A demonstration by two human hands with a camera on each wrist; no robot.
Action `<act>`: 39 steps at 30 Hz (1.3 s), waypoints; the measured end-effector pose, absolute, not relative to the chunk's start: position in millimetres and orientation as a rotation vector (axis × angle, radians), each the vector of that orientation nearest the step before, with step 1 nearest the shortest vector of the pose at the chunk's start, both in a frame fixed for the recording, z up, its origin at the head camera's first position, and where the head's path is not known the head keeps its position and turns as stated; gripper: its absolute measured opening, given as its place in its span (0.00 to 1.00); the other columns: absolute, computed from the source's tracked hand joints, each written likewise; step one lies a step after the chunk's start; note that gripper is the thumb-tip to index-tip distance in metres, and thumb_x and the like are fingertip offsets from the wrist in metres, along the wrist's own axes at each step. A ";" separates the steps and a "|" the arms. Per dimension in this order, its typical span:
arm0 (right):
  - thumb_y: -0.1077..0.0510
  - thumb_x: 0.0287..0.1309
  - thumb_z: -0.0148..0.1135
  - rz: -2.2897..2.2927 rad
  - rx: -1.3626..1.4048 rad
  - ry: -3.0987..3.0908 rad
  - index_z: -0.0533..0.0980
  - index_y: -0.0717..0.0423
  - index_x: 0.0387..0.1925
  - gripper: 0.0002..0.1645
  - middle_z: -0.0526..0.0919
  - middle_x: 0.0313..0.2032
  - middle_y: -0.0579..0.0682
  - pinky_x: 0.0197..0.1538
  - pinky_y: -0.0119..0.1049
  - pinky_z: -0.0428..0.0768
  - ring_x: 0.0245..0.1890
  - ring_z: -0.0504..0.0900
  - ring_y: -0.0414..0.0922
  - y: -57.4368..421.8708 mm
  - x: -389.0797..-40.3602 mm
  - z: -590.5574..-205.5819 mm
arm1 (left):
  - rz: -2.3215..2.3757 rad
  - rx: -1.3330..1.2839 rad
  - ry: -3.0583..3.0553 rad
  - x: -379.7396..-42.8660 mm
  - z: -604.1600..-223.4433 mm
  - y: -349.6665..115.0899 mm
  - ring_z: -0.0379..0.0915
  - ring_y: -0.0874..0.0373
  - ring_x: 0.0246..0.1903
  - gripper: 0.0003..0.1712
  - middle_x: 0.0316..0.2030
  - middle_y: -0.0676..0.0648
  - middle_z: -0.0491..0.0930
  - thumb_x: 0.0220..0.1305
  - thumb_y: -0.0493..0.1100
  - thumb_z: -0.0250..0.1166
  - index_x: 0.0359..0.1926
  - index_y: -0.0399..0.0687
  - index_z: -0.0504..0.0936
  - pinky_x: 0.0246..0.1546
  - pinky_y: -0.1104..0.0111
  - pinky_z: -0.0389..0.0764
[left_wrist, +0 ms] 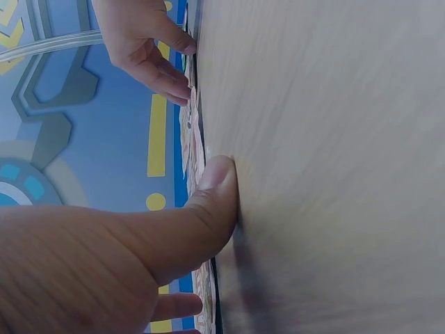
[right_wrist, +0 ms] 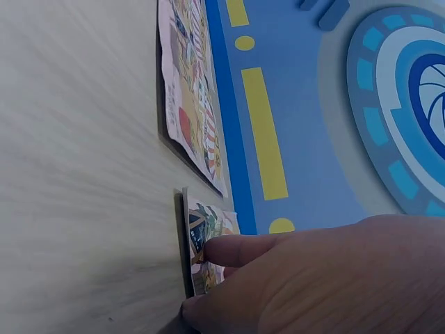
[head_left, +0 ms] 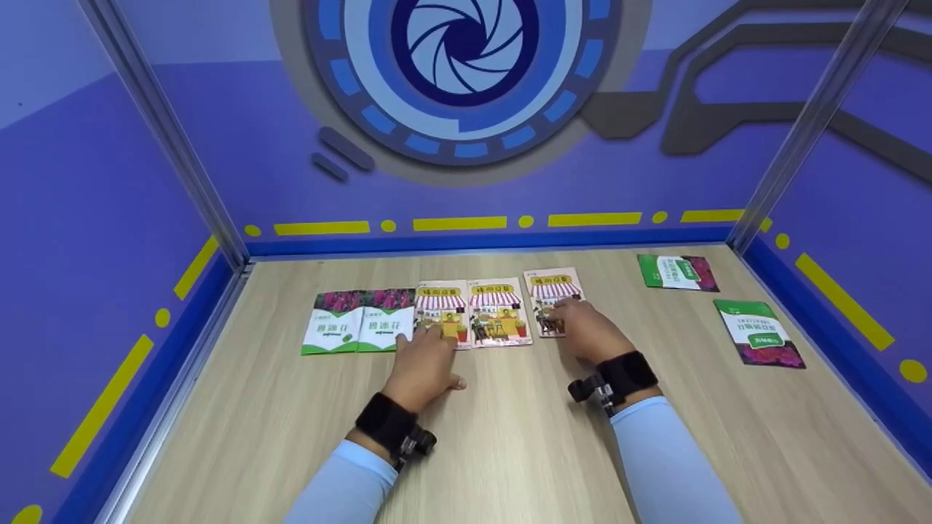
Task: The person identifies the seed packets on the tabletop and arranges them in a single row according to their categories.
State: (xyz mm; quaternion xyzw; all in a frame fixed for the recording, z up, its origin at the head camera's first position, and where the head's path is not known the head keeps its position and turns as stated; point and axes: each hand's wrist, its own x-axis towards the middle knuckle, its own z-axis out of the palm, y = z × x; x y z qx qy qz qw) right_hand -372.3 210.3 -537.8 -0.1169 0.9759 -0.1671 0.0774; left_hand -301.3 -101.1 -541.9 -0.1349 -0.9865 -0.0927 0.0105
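Note:
A row of flat packets lies on the table. At its left are two green-and-white packets with magenta flowers, side by side. Against them sit two pink packets showing a striped awning. My left hand rests its fingertips on the left one of this pink pair, near the flowered packet beside it, its thumb out over the wood. Across a small gap to the right lies a third pink packet. The fingers of my right hand press on its face and cover its lower right part.
Two more green-and-white packets, one sideways and one slightly turned, lie at the table's right. Blue printed panels enclose the table at the back and both sides. Each wrist wears a black strap with a small camera.

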 end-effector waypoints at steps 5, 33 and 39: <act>0.80 0.63 0.63 -0.524 -0.397 2.917 0.87 0.56 0.67 0.34 0.88 0.62 0.58 0.59 0.49 0.84 0.53 0.82 0.54 210.0 -372.0 -536.3 | -0.296 -0.428 -3.067 -301.4 -542.0 -101.9 0.78 0.36 0.68 0.34 0.65 0.38 0.85 0.50 0.64 0.90 0.49 0.47 0.93 0.69 0.29 0.75; 0.62 0.74 0.72 -0.590 -0.501 2.915 0.90 0.55 0.59 0.16 0.92 0.54 0.53 0.59 0.52 0.86 0.49 0.84 0.51 212.4 -371.5 -528.3 | -0.304 -0.425 -3.071 -302.3 -542.2 -101.7 0.79 0.37 0.65 0.34 0.63 0.39 0.86 0.50 0.64 0.90 0.48 0.47 0.93 0.67 0.32 0.76; 0.55 0.76 0.73 -0.686 -0.386 2.893 0.86 0.60 0.67 0.24 0.89 0.65 0.60 0.71 0.61 0.83 0.60 0.85 0.56 227.2 -374.7 -524.7 | -0.297 -0.420 -3.069 -301.2 -541.7 -99.1 0.78 0.37 0.68 0.33 0.65 0.39 0.85 0.50 0.63 0.90 0.47 0.47 0.92 0.69 0.29 0.75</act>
